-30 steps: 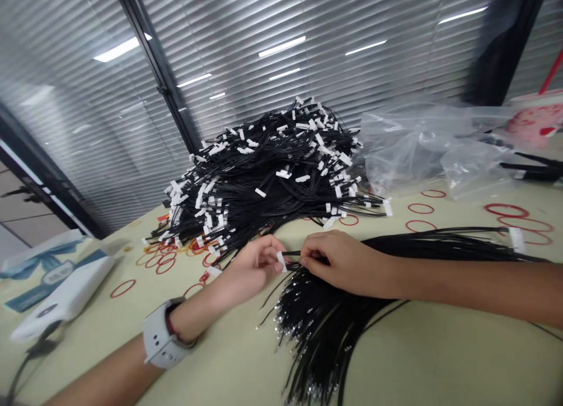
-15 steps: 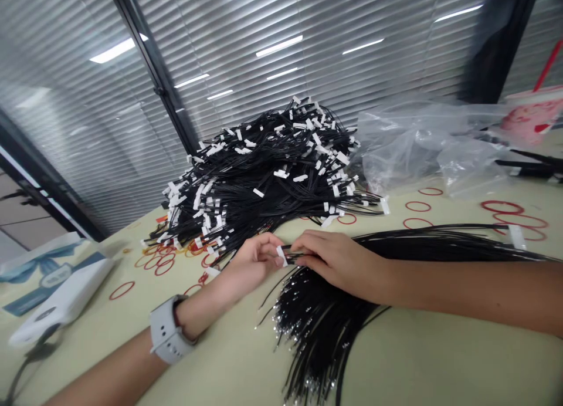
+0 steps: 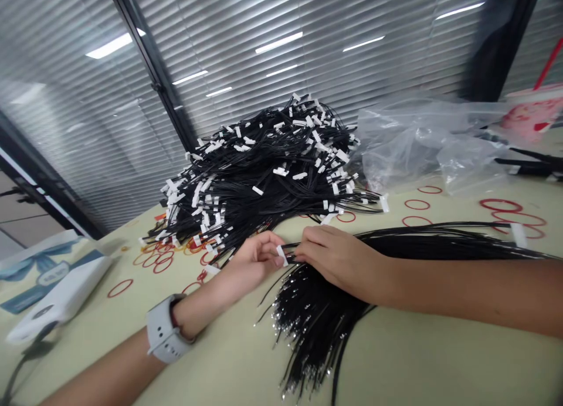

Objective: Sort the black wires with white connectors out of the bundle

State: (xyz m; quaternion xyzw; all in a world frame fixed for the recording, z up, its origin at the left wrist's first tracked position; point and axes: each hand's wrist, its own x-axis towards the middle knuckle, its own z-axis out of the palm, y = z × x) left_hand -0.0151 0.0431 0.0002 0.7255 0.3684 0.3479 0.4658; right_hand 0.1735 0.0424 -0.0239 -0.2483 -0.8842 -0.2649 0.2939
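Thumb and fingers of my left hand [image 3: 259, 256] pinch a black cable close to its white label [image 3: 282, 255]. Just to the right, my right hand [image 3: 332, 254] is closed with its fingertips on the same cable; part of what lies under the palm is hidden. Beneath and behind that hand stretches a bundle of thin black cables [image 3: 321, 312], its shiny metal tips fanned out toward the front. Beyond both hands rises a large heap of black cables [image 3: 272, 183] with many white labels.
Red rubber bands [image 3: 501, 206] lie at right, with more rubber bands [image 3: 162, 260] at left. Clear plastic bags [image 3: 409, 148] and a pink-and-white cup [image 3: 532, 115] stand at the back right. A white power bank-like box [image 3: 61, 297] with a black cord lies at left.
My right hand has shifted slightly, its fingers closing more over the cable beside the label. My left hand keeps its pinch in nearly the same place.
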